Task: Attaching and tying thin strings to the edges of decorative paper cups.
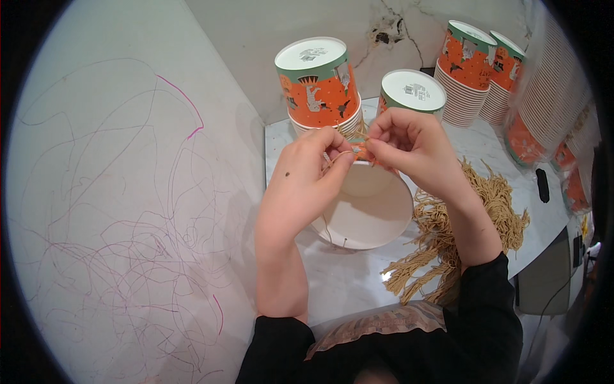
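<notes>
An orange paper bucket (377, 211) stands in front of me, its white inside facing up toward me. My left hand (304, 173) is closed at its far left rim, thumb and forefinger pinching a thin tan string (345, 152). Opposite it, my right hand (409, 150) also pinches the string, thumb against forefinger, above the far rim. Part of the string hangs down the bucket's left inside. A small dark spot, perhaps a hole, shows at the near rim. Under my right forearm lies a loose heap of cut tan strings (492, 198).
Upside-down stacks of orange and green paper buckets (316, 83) stand at the back, with more at the right (465, 70). Clear plastic wraps further stacks (543, 96) at the far right. A small black object (542, 185) lies near them. A scribbled white wall (141, 192) rises at the left.
</notes>
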`<move>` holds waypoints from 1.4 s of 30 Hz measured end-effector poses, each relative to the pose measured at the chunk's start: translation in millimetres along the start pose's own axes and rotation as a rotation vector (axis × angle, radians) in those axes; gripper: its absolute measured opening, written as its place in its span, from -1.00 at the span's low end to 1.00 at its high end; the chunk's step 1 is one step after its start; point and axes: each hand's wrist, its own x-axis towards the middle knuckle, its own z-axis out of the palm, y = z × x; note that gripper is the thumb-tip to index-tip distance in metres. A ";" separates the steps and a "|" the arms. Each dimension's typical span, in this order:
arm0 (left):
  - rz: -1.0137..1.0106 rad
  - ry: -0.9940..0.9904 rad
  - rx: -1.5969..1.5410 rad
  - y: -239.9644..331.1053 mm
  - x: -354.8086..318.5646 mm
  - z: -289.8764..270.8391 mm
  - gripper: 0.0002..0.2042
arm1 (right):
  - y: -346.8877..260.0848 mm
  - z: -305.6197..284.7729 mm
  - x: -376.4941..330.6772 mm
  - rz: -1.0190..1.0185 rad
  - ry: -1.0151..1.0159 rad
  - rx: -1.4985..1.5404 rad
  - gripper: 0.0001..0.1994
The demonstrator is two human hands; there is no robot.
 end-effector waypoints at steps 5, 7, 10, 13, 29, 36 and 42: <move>0.025 0.033 -0.084 -0.5 -3.8 -3.1 -0.84 | 1.7 2.8 -0.1 -0.028 0.091 -0.165 -0.85; 0.040 0.033 -0.098 -2.6 -3.7 -3.9 -0.86 | 1.9 3.7 -0.9 -0.035 0.108 -0.205 -0.84; 0.068 0.060 -0.088 -1.4 -3.8 -4.6 -0.87 | 2.9 5.3 -2.0 -0.055 0.137 -0.249 -0.85; 0.108 0.094 -0.105 -4.9 -1.6 -2.8 -0.88 | 2.6 5.7 -3.1 -0.136 0.142 -0.301 -0.87; -0.137 0.072 -0.605 -4.6 14.5 3.5 -0.72 | 3.6 7.1 3.5 -0.500 0.100 -0.592 -0.90; -0.207 -0.098 -0.564 -7.4 13.4 -5.2 -0.77 | 1.8 9.0 1.6 -0.406 0.025 -0.343 -0.87; -0.170 -0.157 -0.581 -4.7 10.7 -4.8 -0.86 | 5.5 13.3 -0.3 -0.281 -0.023 0.000 -0.90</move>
